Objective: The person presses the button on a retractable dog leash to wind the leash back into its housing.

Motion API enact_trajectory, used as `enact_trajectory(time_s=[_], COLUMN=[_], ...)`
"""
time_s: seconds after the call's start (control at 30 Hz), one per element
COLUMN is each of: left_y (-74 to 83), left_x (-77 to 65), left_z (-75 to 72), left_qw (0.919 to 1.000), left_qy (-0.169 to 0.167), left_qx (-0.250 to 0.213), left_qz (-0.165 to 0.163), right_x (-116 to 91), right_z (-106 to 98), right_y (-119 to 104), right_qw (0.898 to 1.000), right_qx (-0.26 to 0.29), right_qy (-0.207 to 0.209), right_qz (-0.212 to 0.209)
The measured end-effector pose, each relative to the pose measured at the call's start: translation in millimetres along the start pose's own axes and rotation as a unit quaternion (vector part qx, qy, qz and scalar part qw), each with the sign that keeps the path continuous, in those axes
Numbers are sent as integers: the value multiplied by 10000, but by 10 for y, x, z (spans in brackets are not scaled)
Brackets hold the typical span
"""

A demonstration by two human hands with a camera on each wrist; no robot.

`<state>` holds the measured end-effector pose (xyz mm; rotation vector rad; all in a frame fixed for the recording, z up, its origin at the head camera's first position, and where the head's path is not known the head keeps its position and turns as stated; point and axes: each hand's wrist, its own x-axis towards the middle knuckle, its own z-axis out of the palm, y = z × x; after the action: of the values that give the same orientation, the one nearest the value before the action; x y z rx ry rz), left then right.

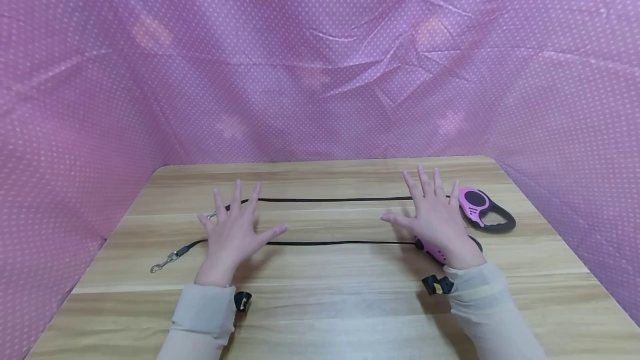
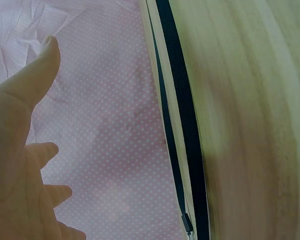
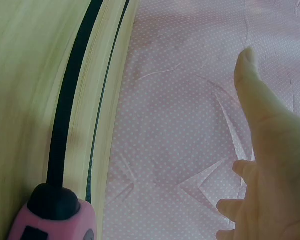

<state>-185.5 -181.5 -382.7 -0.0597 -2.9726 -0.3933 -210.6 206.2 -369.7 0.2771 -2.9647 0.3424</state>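
Observation:
Two retractable dog leashes lie on the table with their black straps drawn out leftward. The far leash's pink and black handle [image 1: 501,225] is fully seen at the right. My right hand [image 1: 440,221], fingers spread, hovers over the near leash's pink handle [image 3: 65,220] and hides much of it in the head view. Over the left ends of both straps is my left hand [image 1: 232,240], also spread and holding nothing. The near strap [image 1: 340,243] ends in a metal snap hook [image 1: 165,262]; the far strap [image 1: 335,200] has its hook partly behind my left fingers.
The wood-grain table [image 1: 330,304] has rounded far corners. Pink polka-dot cloth [image 1: 320,99] hangs behind it and along both sides. A small black camera sits at each wrist, on the left sleeve [image 1: 243,301] and the right sleeve [image 1: 438,285].

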Motion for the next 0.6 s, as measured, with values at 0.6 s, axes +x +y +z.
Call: enact_trajectory(time_s=[0.6], left_y=[-156], left_x=[-65], left_z=[-87], left_qw=[9996], left_qy=[-112], left_qx=[-174], left_qz=[-175], right_x=[-82], right_z=[-43], right_y=[59], right_qw=[9984], right_qx=[504], right_qy=[-216], right_qz=[130])
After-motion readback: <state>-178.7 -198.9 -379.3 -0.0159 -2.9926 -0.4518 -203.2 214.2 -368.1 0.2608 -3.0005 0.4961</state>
